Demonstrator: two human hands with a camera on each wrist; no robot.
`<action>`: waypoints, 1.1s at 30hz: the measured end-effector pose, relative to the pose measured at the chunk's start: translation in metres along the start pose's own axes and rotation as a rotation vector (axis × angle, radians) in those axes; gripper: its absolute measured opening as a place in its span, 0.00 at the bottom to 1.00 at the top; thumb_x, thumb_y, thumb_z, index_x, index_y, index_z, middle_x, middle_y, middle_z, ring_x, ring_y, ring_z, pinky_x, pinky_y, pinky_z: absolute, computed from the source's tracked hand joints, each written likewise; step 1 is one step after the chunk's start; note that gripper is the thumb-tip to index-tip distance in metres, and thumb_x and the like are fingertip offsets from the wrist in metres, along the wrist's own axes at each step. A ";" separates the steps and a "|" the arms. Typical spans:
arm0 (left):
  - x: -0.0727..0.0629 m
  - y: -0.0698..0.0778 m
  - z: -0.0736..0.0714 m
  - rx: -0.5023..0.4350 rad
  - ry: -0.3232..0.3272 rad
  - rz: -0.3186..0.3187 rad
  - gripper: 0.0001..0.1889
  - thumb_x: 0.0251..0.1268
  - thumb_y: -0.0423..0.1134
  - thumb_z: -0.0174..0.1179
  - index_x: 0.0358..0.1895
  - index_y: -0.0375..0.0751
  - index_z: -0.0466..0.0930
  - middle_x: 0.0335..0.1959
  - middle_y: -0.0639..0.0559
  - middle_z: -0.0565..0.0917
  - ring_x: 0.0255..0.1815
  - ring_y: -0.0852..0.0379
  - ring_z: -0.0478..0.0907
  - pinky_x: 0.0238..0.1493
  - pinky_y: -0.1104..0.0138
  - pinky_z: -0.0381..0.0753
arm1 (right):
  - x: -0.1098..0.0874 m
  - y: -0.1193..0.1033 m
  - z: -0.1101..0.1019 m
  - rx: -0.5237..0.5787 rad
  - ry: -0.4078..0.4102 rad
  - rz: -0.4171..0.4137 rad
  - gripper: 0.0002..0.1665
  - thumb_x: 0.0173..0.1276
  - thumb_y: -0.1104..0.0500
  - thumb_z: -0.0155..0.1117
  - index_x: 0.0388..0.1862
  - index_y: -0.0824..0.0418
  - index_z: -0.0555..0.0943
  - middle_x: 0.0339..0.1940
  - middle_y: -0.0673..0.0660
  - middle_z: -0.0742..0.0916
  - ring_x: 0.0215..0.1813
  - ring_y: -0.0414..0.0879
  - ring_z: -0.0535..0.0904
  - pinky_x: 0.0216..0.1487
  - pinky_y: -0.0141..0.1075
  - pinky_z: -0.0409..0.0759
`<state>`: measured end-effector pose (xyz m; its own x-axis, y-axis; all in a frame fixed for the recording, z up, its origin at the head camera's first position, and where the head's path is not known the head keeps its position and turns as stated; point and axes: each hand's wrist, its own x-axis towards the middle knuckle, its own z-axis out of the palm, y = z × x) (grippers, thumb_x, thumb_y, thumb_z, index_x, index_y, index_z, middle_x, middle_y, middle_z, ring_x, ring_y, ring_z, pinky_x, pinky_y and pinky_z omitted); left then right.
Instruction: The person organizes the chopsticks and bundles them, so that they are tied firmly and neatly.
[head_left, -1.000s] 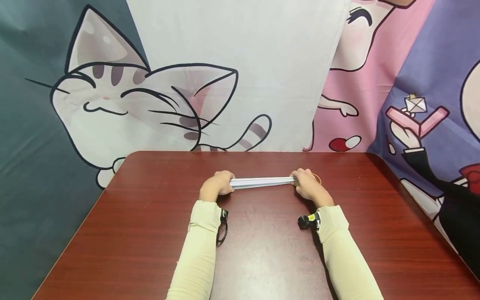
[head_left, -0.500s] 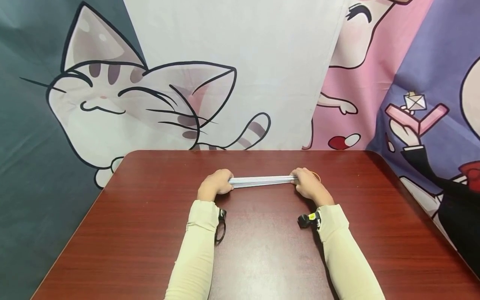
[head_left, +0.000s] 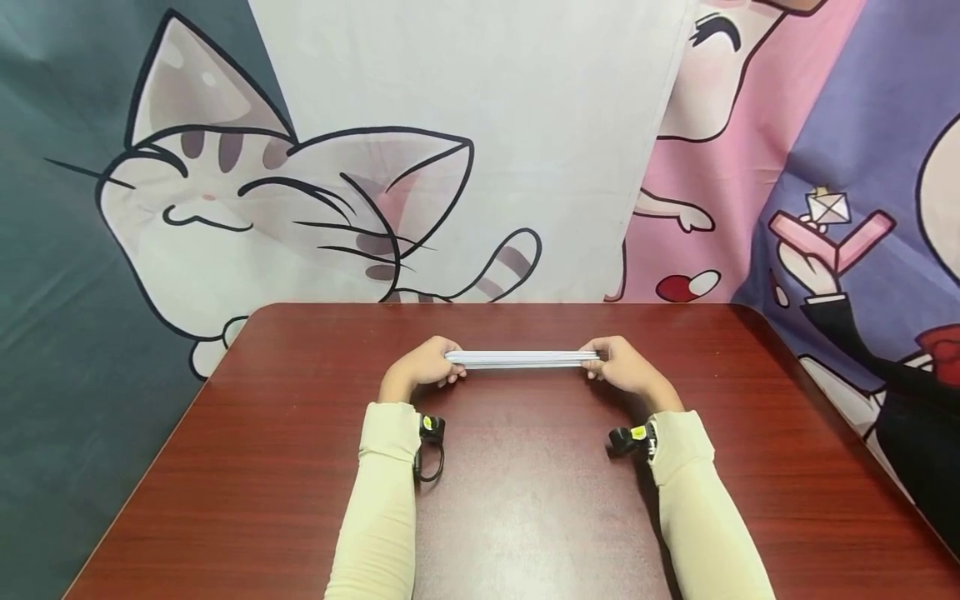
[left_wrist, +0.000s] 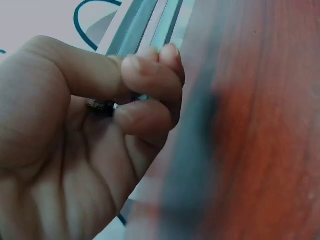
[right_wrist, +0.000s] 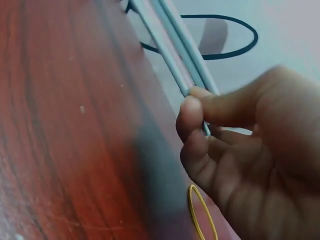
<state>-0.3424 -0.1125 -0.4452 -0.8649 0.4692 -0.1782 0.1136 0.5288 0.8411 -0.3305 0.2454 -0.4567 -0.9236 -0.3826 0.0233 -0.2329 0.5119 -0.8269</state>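
Observation:
A long, white, layered bundle of narrow strips (head_left: 521, 359) lies crosswise between both hands, near the far side of the table. At its left end my left hand (head_left: 429, 362) pinches it between thumb and curled fingers. My right hand (head_left: 621, 365) grips the opposite end in the same way. In the left wrist view, pale slats (left_wrist: 159, 25) run out beyond the fingertips, with narrow gaps between them. The right wrist view shows the strips (right_wrist: 175, 47) passing in between thumb and fingers. Both ends of the bundle are partly covered by the hands.
A thin yellow loop, like a rubber band (right_wrist: 201, 212), is near the right hand in the right wrist view. The reddish-brown table (head_left: 255, 467) reaches back to a cartoon-printed backdrop (head_left: 480, 83). Small black cameras (head_left: 621, 442) sit on the wrists.
Both hands have shifted slightly outward. The bundle, thicker at its left end before, now looks level and even along its length. The yellow loop by the right hand has gone from the head view.

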 end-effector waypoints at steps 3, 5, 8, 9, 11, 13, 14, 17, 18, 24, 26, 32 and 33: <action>0.002 -0.007 0.000 -0.060 -0.004 -0.011 0.05 0.61 0.25 0.56 0.29 0.30 0.80 0.11 0.53 0.70 0.12 0.62 0.61 0.17 0.70 0.63 | 0.000 -0.001 0.002 0.163 -0.027 0.044 0.12 0.66 0.74 0.56 0.46 0.78 0.80 0.19 0.56 0.78 0.21 0.40 0.71 0.23 0.30 0.70; 0.002 -0.008 0.000 -0.103 -0.007 -0.019 0.05 0.60 0.25 0.57 0.28 0.30 0.80 0.11 0.53 0.68 0.12 0.62 0.59 0.17 0.70 0.60 | 0.000 -0.002 0.004 0.256 -0.022 0.063 0.14 0.66 0.74 0.54 0.48 0.79 0.80 0.17 0.54 0.76 0.20 0.39 0.68 0.23 0.29 0.67; 0.002 -0.006 0.001 -0.164 -0.010 -0.030 0.04 0.60 0.25 0.57 0.29 0.29 0.79 0.13 0.54 0.67 0.14 0.62 0.58 0.17 0.71 0.58 | 0.000 -0.004 0.007 0.360 0.022 0.050 0.14 0.66 0.72 0.56 0.48 0.78 0.80 0.15 0.51 0.74 0.18 0.38 0.67 0.22 0.29 0.65; 0.001 -0.005 0.001 -0.187 -0.005 -0.033 0.03 0.60 0.25 0.56 0.31 0.29 0.79 0.14 0.54 0.67 0.15 0.62 0.58 0.17 0.71 0.58 | 0.000 -0.004 0.008 0.387 0.044 0.040 0.13 0.66 0.72 0.57 0.48 0.78 0.80 0.14 0.51 0.74 0.18 0.38 0.67 0.21 0.29 0.65; 0.001 -0.001 0.003 -0.224 0.003 -0.040 0.04 0.60 0.25 0.56 0.35 0.27 0.80 0.16 0.54 0.68 0.16 0.63 0.59 0.17 0.72 0.60 | 0.001 -0.005 0.011 0.445 0.085 0.015 0.11 0.66 0.71 0.59 0.45 0.78 0.79 0.16 0.53 0.78 0.16 0.38 0.69 0.19 0.29 0.66; 0.000 0.004 0.004 -0.251 0.006 -0.046 0.07 0.61 0.25 0.55 0.39 0.25 0.80 0.17 0.55 0.69 0.17 0.64 0.60 0.17 0.73 0.62 | 0.002 -0.006 0.013 0.511 0.129 -0.002 0.09 0.67 0.70 0.61 0.41 0.78 0.79 0.20 0.54 0.84 0.15 0.39 0.72 0.17 0.28 0.68; -0.001 0.007 0.004 -0.259 0.006 -0.046 0.09 0.60 0.25 0.55 0.41 0.24 0.79 0.17 0.55 0.69 0.17 0.64 0.60 0.17 0.73 0.62 | 0.003 -0.006 0.014 0.538 0.151 -0.013 0.08 0.67 0.70 0.62 0.39 0.78 0.79 0.22 0.56 0.86 0.15 0.39 0.73 0.16 0.27 0.69; -0.002 0.014 0.005 -0.266 0.012 -0.051 0.10 0.59 0.25 0.54 0.41 0.22 0.79 0.16 0.56 0.66 0.17 0.63 0.59 0.18 0.72 0.62 | 0.004 -0.006 0.018 0.605 0.224 -0.049 0.03 0.66 0.71 0.62 0.33 0.73 0.81 0.24 0.59 0.88 0.13 0.40 0.75 0.14 0.27 0.69; -0.002 0.016 0.005 -0.263 0.025 -0.055 0.09 0.58 0.26 0.54 0.39 0.23 0.79 0.15 0.56 0.65 0.17 0.63 0.59 0.18 0.72 0.62 | 0.004 -0.007 0.019 0.614 0.251 -0.060 0.02 0.65 0.72 0.63 0.32 0.71 0.81 0.22 0.59 0.87 0.13 0.40 0.75 0.13 0.27 0.68; -0.001 0.024 0.006 -0.231 0.177 -0.094 0.03 0.48 0.27 0.53 0.25 0.31 0.76 0.13 0.55 0.65 0.16 0.61 0.59 0.16 0.70 0.60 | 0.008 -0.011 0.028 0.596 0.295 -0.116 0.05 0.66 0.72 0.62 0.36 0.76 0.80 0.19 0.55 0.85 0.12 0.39 0.74 0.12 0.27 0.67; -0.001 0.027 0.005 -0.238 0.224 -0.104 0.03 0.46 0.27 0.52 0.23 0.32 0.76 0.12 0.54 0.65 0.15 0.61 0.58 0.16 0.70 0.60 | 0.009 -0.014 0.030 0.565 0.277 -0.128 0.10 0.68 0.71 0.63 0.42 0.79 0.81 0.24 0.56 0.87 0.15 0.40 0.77 0.15 0.28 0.71; -0.003 0.028 0.000 -0.277 0.293 -0.145 0.06 0.44 0.25 0.53 0.18 0.37 0.77 0.12 0.54 0.66 0.15 0.60 0.60 0.16 0.70 0.62 | -0.001 -0.033 0.023 0.371 0.160 -0.134 0.21 0.57 0.72 0.73 0.51 0.77 0.82 0.32 0.60 0.89 0.28 0.51 0.85 0.31 0.35 0.83; -0.003 0.028 0.000 -0.285 0.288 -0.149 0.07 0.43 0.24 0.53 0.17 0.38 0.76 0.12 0.54 0.65 0.15 0.60 0.59 0.16 0.70 0.62 | -0.003 -0.037 0.021 0.352 0.132 -0.131 0.22 0.56 0.73 0.73 0.51 0.77 0.82 0.32 0.61 0.89 0.29 0.55 0.86 0.32 0.38 0.84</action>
<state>-0.3366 -0.0996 -0.4211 -0.9674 0.1648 -0.1924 -0.1273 0.3405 0.9316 -0.3131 0.2116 -0.4382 -0.9295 -0.3132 0.1948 -0.2541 0.1612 -0.9536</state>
